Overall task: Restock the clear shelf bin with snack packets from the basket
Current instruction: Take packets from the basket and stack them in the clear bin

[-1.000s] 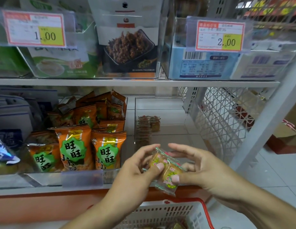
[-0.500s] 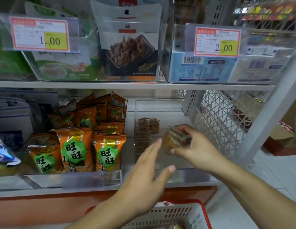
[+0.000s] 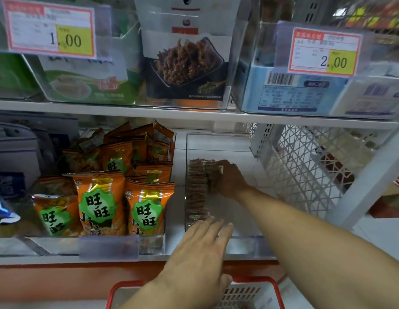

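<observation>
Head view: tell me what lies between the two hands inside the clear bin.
In the head view, a row of snack packets runs along the clear bin from the left hand to the right hand.

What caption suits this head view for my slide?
Right hand places snack packets deep in the clear bin.

orange snack bags (image 3: 118,197), price tags (image 3: 50,30), white mesh divider (image 3: 305,170)

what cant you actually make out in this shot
All in the head view:
- Right hand in the clear bin: its back hides the fingers and any grip on the snack packets.
- Basket: cut off by the bottom edge, contents hidden by the left hand.
- Price tag small print: blurred.
</observation>
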Demonstrator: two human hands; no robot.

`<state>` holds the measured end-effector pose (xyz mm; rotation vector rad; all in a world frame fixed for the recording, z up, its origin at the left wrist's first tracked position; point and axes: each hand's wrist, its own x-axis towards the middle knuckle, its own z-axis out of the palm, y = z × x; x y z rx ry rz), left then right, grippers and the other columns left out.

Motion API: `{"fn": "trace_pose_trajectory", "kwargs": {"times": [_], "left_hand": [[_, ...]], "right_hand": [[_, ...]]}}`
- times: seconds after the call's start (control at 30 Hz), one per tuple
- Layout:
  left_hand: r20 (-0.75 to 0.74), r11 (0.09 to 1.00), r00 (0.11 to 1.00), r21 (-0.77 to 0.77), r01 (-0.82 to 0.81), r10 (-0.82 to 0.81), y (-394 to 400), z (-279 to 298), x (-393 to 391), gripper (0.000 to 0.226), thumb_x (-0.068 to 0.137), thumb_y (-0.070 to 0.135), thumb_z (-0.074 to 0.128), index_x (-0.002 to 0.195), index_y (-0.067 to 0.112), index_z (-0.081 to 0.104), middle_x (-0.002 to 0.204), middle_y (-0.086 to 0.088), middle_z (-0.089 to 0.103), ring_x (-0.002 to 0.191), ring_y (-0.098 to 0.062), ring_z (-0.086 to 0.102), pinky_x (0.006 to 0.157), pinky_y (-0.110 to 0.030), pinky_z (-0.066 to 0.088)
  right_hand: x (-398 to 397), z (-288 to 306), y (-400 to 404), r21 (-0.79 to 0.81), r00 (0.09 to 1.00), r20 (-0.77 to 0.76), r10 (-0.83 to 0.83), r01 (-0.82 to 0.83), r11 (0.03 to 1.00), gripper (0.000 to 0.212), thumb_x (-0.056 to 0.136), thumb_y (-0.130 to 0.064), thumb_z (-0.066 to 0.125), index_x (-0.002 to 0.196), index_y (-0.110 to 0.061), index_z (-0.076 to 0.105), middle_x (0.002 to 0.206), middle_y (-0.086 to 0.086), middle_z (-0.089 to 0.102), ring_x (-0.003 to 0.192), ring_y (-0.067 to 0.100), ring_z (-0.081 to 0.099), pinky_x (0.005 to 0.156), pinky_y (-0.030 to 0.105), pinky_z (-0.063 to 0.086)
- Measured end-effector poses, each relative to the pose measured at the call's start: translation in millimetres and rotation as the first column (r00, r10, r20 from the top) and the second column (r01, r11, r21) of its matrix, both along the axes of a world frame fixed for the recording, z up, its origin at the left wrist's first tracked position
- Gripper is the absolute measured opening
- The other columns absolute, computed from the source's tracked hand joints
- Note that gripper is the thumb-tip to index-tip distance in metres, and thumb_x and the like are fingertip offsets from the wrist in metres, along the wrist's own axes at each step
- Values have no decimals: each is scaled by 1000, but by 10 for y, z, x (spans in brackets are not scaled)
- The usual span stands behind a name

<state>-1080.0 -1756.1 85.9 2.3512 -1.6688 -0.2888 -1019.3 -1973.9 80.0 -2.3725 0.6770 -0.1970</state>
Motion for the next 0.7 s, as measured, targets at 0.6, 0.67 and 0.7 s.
{"fn": "trace_pose_trajectory", "kwargs": {"times": [0.6,0.67,0.7], "left_hand": [[-80,999,996,-32,36,-38,65,49,35,101,92,51,63,162,29,-6,170,9,-2,154,-6,-8,113,-19,-15],[-97,997,994,-64,35,-41,95,80,52,99,93,49,64,163,29,-3,170,12,-2,153,-2,-9,110,-15,-14],[-94,996,995,-79,33,-41,111,100,56,98,93,48,65,163,29,-1,170,14,-1,153,-1,-11,112,-15,-12]], "right_hand": [[1,-45,-45,118,986,-32,-163,166,979,83,87,-19,75,155,-14,28,143,15,52,128,30,54,109,37,43],[-77,57,-39,88,989,2,-145,144,986,80,85,-13,76,153,-15,33,142,16,50,125,30,56,105,39,47],[-126,124,-13,75,990,43,-136,133,988,76,85,-11,75,150,-16,37,141,14,52,122,29,58,100,36,49]]}}
